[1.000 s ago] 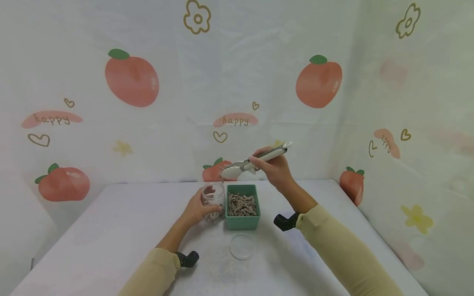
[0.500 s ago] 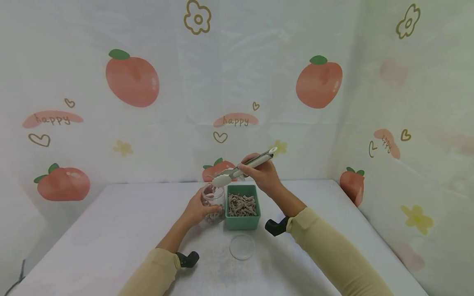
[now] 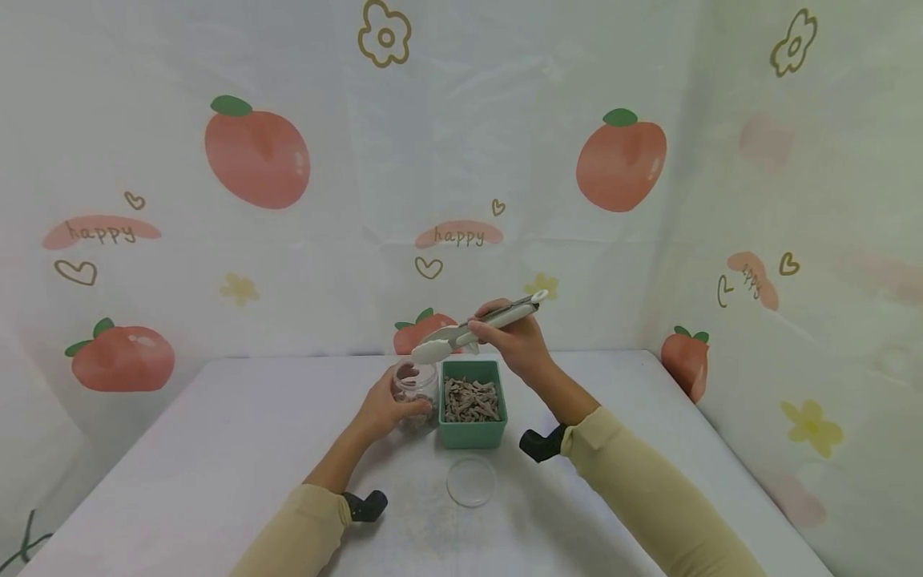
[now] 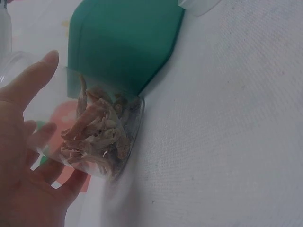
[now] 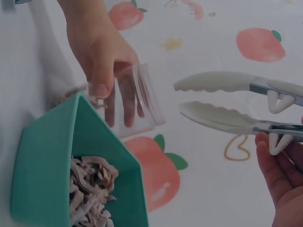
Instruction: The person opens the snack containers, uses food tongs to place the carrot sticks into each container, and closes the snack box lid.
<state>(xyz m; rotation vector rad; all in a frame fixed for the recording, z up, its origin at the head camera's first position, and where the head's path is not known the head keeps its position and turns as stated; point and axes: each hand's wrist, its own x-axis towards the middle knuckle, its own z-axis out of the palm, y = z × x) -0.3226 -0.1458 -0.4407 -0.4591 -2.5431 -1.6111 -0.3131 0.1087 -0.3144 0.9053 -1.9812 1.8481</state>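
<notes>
My left hand (image 3: 380, 410) grips a clear jar (image 5: 129, 101) standing on the table, its thumb and fingers around the side. Brown-grey shrivelled dried pieces (image 4: 97, 135) are heaped at the jar's bottom. My right hand (image 3: 515, 340) holds white-tipped tongs (image 3: 436, 349) by the handles, with their heads over the jar's mouth. The right wrist view shows the tong heads apart with nothing between them. Right beside the jar, a green box (image 3: 472, 435) holds many more of the same pieces (image 5: 92, 189).
A clear round lid (image 3: 472, 482) lies on the white table (image 3: 216, 465) in front of the green box. Behind the table rises a white backdrop (image 3: 346, 280) printed with fruit. A dark cord (image 3: 27, 545) shows at the lower left edge.
My right hand has brought the tongs left and down to the jar's mouth. The piece the tongs held earlier has been let go there. My left hand stays on the jar.
</notes>
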